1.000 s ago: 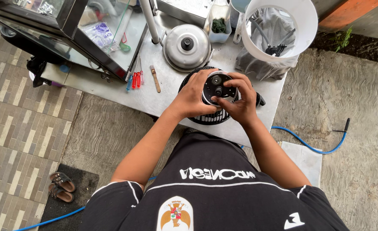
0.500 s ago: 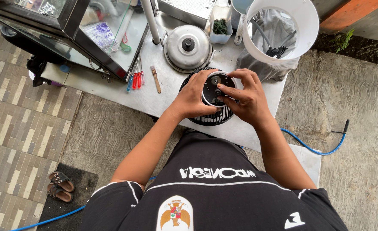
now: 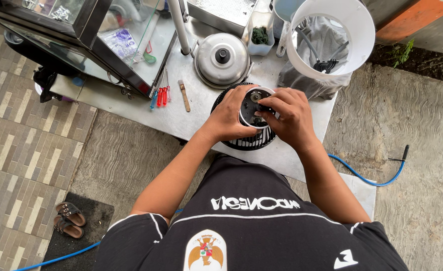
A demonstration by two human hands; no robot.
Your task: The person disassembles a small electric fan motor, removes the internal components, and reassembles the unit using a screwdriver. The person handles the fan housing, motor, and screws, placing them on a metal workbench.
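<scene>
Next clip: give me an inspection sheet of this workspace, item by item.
Surface: grey metal table, scuffed.
Job's things: black fan grille lying flat, round white-rimmed motor hub at its centre.
Clutter: domed metal lid, red-handled screwdrivers, small brush, white ring housing, glass cabinet.
Hands: left hand grips the hub's side; right hand has its fingers in the hub.
Cables: blue cable on the concrete.
Surroundings: paved floor, sandals on a dark mat.
</scene>
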